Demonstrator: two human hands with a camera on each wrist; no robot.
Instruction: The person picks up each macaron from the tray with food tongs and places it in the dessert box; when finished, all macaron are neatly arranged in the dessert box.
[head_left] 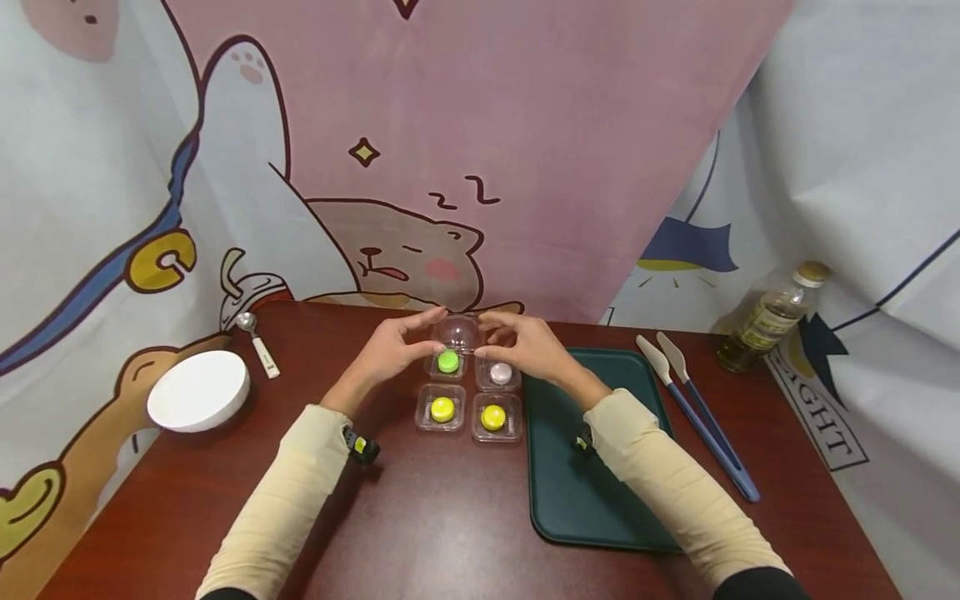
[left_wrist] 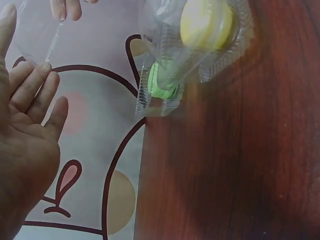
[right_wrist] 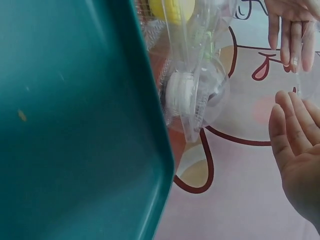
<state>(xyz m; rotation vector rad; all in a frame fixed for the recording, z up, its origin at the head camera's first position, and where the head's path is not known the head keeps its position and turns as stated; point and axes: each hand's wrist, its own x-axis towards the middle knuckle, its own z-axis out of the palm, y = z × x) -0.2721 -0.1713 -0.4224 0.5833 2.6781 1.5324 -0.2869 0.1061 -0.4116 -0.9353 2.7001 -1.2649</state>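
Between the two hands is a clear domed plastic lid [head_left: 459, 332], raised above the back of the table. My left hand [head_left: 393, 346] pinches its left edge with the thumb and fingers, while the right hand [head_left: 528, 343] grips the opposite edge. Beneath them, a green macaron [head_left: 447, 362] and a pale macaron [head_left: 500, 373] sit in clear plastic boxes. Nearer to me, one yellow macaron [head_left: 442, 409] lies in a box on the left and another yellow macaron [head_left: 492, 417] in a box on the right. Both wrist views show the lid's thin edge at the fingertips.
A dark green tray [head_left: 555, 500] lies under the right forearm. Right of it are blue-handled tongs [head_left: 708, 425] and an oil bottle [head_left: 768, 321]. At the left stand a white bowl [head_left: 199, 390] and a small scoop [head_left: 258, 344]. A printed curtain [head_left: 570, 167] hangs behind the table.
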